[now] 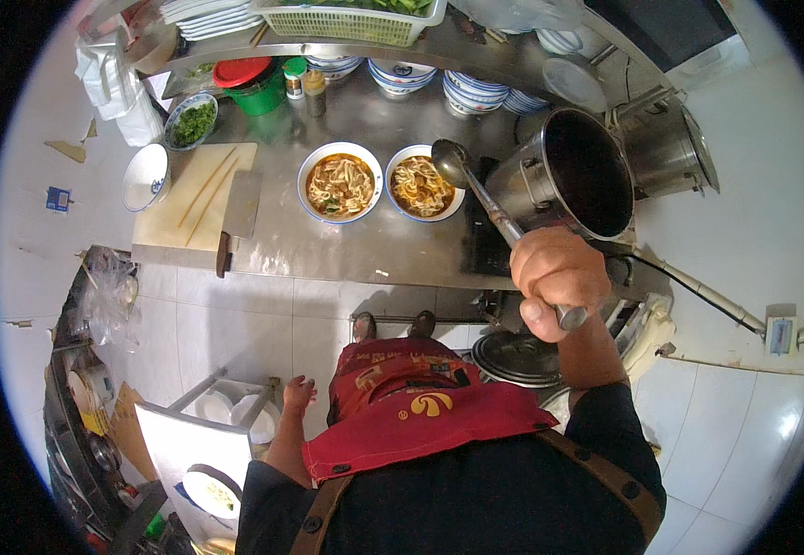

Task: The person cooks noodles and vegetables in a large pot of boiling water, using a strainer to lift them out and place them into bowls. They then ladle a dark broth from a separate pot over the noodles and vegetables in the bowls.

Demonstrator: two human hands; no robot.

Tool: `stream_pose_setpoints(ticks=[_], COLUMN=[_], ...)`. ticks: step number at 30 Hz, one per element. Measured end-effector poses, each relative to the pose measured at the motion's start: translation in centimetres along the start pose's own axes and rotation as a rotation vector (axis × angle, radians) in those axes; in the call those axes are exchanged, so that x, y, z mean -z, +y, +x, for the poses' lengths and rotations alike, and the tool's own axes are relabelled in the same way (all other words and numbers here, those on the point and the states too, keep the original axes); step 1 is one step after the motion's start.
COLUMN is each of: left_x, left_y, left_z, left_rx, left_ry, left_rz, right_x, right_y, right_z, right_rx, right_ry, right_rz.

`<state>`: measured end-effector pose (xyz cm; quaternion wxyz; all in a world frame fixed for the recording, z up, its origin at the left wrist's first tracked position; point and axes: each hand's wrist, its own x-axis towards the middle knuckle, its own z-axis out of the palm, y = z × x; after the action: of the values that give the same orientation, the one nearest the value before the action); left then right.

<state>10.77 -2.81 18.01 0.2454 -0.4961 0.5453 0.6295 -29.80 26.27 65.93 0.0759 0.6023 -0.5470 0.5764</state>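
Note:
My right hand [559, 277] grips the handle of a metal ladle [452, 165], its bowl over the right edge of a bowl of noodles in broth [421, 186]. Left of that stands another bowl of noodles in broth [339, 182], with some green leaf in it. A tall steel stockpot [528, 184] with dark contents is just beyond my right hand. My left hand [298, 392] hangs low beside the red apron [409, 409], fingers apart, holding nothing.
A cutting board [159, 232] bears two chopsticks [211, 198] and a cleaver [241, 205]. Near it are an empty bowl [146, 178] and chopped greens [194, 125]. A green tub [261, 97] and stacked bowls [475, 90] line the counter's back, under a shelf [214, 55]. A lidded pot [516, 359] sits low right.

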Motion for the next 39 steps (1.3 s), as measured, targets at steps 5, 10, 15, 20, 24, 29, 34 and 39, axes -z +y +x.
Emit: stream_pose_setpoints(ticks=[5,10,15,20,24,29,34,39], left_x=[0.2,-1.1,0.1,1.6,1.1,1.5,-0.8,-4.6], left_y=[0.7,5.3,5.6,5.9,9.6,10.9,12.7,11.2], left_z=[0.1,-1.3,0.8,4.1,5.2,5.5,5.0,5.7], left_rx=[-0.085,0.035,0.02,0.202,0.282,-0.589,0.057,0.165], left_ry=[0.002,0.039,-0.065,-0.198,-0.324,-0.554,-0.493,-0.465], left_rz=[-0.033,0.043,0.023,0.044,-0.196,1.171,0.878,0.915], right_x=[2.6,10.2,14.0,14.0,14.0,15.7,17.0,11.0], right_y=[-1.5,-9.2,-18.7,-15.4,-9.7,-4.9,-2.9,-5.5], right_z=[-1.2,-2.7,-5.4,-6.2,-7.9,-9.7,-14.4,-25.6], right_rx=[0.04,0.138,0.279,0.172,0.016,0.034,-0.121,-0.268], right_ry=[0.39,1.108,1.074,0.93,0.785,0.727,0.985,1.139], right_rz=[-0.077,-0.27,-0.226,-0.528,-0.469,-1.168,-1.004,-0.983])
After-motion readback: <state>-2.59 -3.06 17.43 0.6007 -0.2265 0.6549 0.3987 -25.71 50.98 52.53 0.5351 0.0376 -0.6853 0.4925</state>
